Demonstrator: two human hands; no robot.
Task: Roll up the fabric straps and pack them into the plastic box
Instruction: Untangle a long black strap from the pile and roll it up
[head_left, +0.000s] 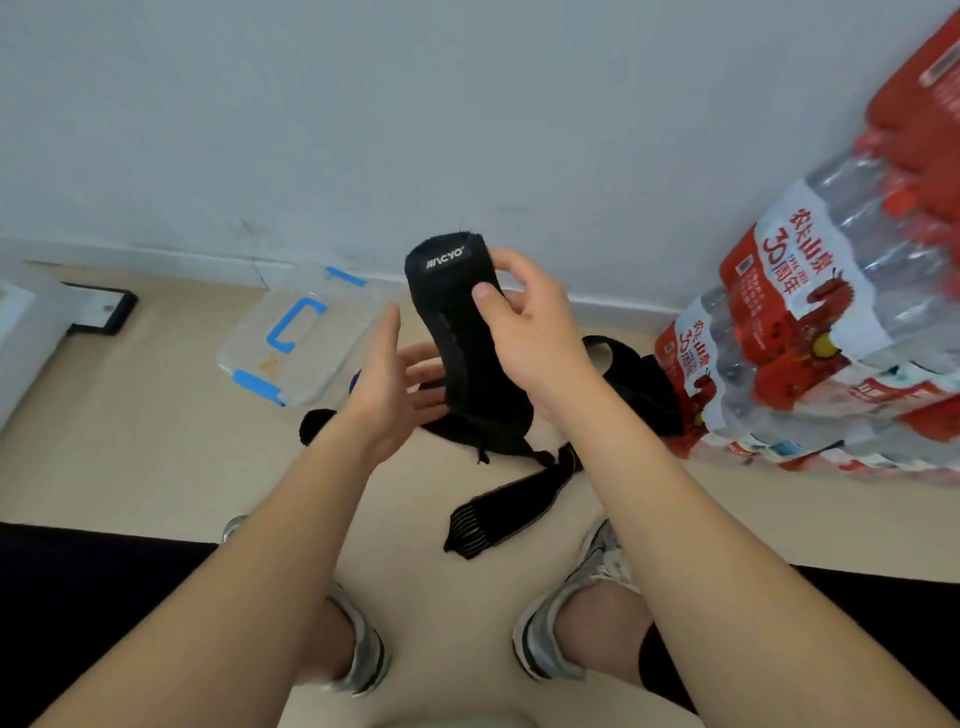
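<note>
Beige floor (130, 441); right hand (524, 332) grips black strap (457, 322) upright, left hand (389, 384) loose-fingered beside; plastic box (291, 338) behind.

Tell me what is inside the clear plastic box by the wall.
Through the clear top of the plastic box only a small yellowish patch shows, nothing dark. The left hand covers its right corner, so that part is hidden.
</note>
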